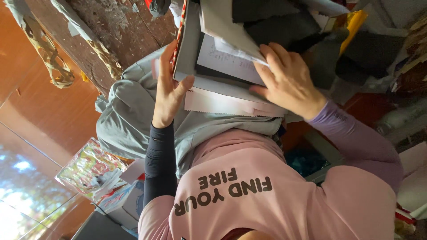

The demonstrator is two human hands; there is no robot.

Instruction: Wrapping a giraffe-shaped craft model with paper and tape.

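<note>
The head view shows a stack of grey and white card sheets (222, 66) held over a crumpled grey-green cloth (129, 115) on the lap. One hand (171, 89), from a dark sleeve, grips the stack's edge, thumb over it. The other hand (287, 80), from a lilac sleeve, lies flat on top, fingers spread. A serrated pale pink strip (222, 104) sits beneath. Black fabric pieces (284, 22) crowd behind; a shiny plastic packet (89, 166) lies well apart.
</note>
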